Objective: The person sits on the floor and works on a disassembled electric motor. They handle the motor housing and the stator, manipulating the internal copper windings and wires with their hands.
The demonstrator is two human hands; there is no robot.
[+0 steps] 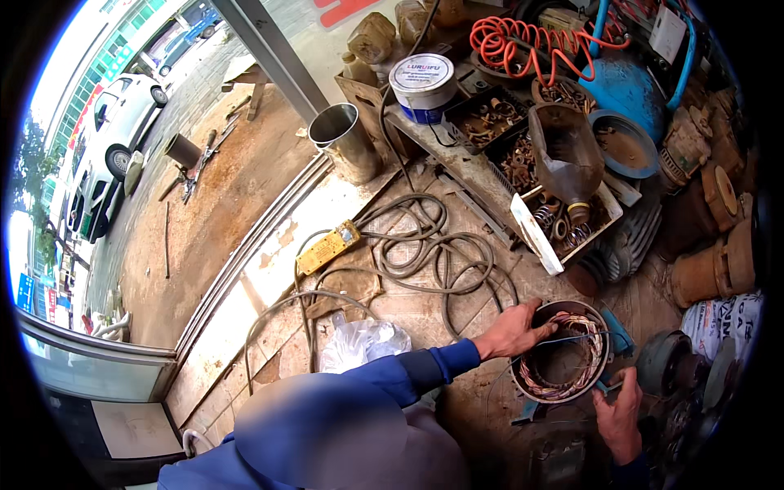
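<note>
Metal housing (605, 349), copper wire ring (536, 380) inside, left hand (510, 332) across it, grip unclear, right hand (621, 414), grip pinching blue bracket (605, 385).

the indoor floor (400, 304) was laid with pale tiles, stained and dusty, and daylight fell in a bright patch beside the metal door track (245, 265). a grey metal post (269, 53) rose at the opening, and a glass panel (90, 359) stood at the lower left. beyond the track ran a strip of brown ground (184, 245), then grey paving (192, 90) with a parked white car (102, 180) (the far street was the brightest part). a low, grimy bench (482, 184) stood on the right side.
</note>
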